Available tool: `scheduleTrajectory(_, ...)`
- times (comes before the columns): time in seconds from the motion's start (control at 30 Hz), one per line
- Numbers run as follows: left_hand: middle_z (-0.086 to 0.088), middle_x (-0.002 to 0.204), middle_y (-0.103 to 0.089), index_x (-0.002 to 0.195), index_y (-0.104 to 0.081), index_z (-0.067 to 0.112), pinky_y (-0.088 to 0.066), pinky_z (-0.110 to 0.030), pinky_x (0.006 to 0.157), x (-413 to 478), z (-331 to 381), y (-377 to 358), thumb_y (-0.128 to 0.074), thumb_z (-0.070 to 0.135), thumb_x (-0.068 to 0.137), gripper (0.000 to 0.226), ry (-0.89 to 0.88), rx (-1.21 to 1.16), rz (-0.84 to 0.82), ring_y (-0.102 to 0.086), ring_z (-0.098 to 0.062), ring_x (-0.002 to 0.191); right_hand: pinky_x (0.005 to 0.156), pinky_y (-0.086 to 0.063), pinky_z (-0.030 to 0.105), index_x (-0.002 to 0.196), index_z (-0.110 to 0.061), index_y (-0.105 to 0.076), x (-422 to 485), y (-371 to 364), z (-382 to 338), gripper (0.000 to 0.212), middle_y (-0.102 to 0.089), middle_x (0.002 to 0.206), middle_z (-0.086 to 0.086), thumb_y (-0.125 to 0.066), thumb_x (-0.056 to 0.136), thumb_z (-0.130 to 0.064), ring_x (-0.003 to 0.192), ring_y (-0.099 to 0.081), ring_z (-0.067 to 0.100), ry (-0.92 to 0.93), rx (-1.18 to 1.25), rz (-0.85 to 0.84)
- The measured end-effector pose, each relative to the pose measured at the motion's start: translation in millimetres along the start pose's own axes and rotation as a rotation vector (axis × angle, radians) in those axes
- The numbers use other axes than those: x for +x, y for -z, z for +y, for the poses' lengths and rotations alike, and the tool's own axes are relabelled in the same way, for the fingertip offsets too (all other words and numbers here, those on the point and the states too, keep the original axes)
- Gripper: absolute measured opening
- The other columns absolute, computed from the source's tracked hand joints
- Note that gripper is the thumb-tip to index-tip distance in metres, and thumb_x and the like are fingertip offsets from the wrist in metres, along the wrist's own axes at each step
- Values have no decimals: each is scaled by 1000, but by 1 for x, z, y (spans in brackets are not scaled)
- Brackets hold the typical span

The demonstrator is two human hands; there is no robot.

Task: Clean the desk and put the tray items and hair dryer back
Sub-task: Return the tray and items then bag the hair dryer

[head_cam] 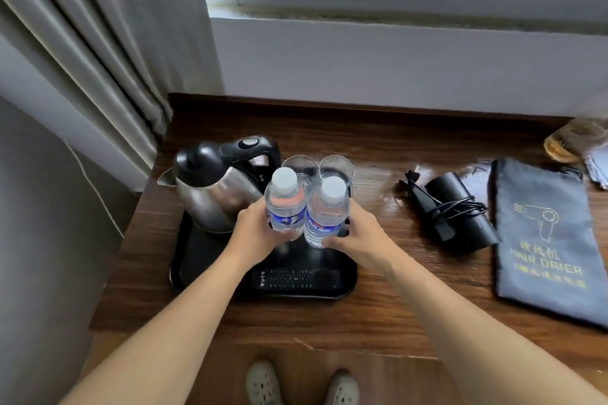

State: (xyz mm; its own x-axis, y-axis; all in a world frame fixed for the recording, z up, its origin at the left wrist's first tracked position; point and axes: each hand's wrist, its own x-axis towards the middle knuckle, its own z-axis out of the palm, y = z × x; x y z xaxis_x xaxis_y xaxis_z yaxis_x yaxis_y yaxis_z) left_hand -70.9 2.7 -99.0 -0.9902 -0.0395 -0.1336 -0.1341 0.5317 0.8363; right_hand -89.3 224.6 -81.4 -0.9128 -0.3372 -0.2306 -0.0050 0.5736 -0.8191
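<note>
- Head view: the left hand (253, 227) grips the left bottle (284, 204) low around its label, and the right hand (358, 237) grips the right bottle (325, 214) the same way.
- Both bottles stand upright, touching each other, over the middle of the black tray (187, 260).
- Fingers hide the bases, so the bottles may be resting on the tray or hanging just above it.
- The step in hand looks like seating the 2 bottles on the tray. Bring them straight down, upright, and let go only once each base sits flat.
- Mind the 2 glasses (299, 166) just behind the bottles and the kettle (210, 191) just to the left. A nudge backward could tip a glass.
- Set the bottles clear of the remote (296, 279) lying along the tray's near edge.
- Release 1 hand at a time, so a wobble can be caught.
- The hair dryer (460, 210), cord wound round it, lies on the desk (378, 316) well to the right of the tray, just beside its grey bag (546, 240). It is not yet bagged, so that part seems left to do.
</note>
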Motion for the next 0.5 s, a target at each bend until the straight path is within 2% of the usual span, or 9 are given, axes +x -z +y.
scheduleTrajectory(0.07, 13, 105, -76, 115, -71, 20, -58, -31, 92, 0, -5, -4, -96, 16, 62, 59, -29, -26, 8, -69, -1, 102, 107, -45, 40, 126, -38, -55, 1, -1, 10, 61, -60, 125, -21, -80, 75, -16, 121, -55, 6, 22, 4, 6)
scheduleTrajectory(0.17, 16, 109, -73, 123, -68, 18, -51, -10, 89, -5, -8, -8, -94, 13, 65, 64, -58, -71, 25, -66, 7, 105, 102, -46, 27, 118, -49, -52, -2, -9, 13, 62, -58, 109, -44, -83, 74, -17, 112, -55, -13, 39, -1, 41)
scheduleTrajectory(0.2, 17, 112, -72, 126, -65, 17, -48, -7, 90, -5, -8, -7, -93, 9, 67, 66, -63, -89, 2, -64, 10, 107, 101, -47, 26, 117, -47, -54, -2, -12, 15, 62, -59, 107, -43, -85, 72, -19, 109, -55, -15, 40, 2, 63)
scheduleTrajectory(0.33, 24, 112, -66, 124, -62, 16, -43, -1, 86, -1, -12, -1, -89, -2, 69, 64, -73, -104, -70, -60, 19, 104, 101, -44, 31, 122, -32, -58, -1, -20, 16, 65, -58, 123, -6, -89, 66, -24, 117, -54, 9, 95, -14, 149)
scheduleTrajectory(0.43, 24, 104, -68, 118, -60, 16, -45, 0, 81, 2, -11, -5, -94, 1, 59, 70, -80, -136, -18, -62, 19, 95, 100, -43, 31, 120, -28, -61, 1, -18, 16, 61, -60, 120, -4, -89, 66, -20, 116, -55, 11, 119, -39, 153)
scheduleTrajectory(0.5, 24, 101, -67, 118, -57, 12, -46, -1, 80, 0, -13, -11, -97, 8, 56, 74, -77, -134, 25, -63, 19, 94, 97, -42, 26, 123, -23, -61, 1, -16, 19, 61, -60, 121, -5, -88, 69, -19, 115, -54, 8, 106, -46, 145)
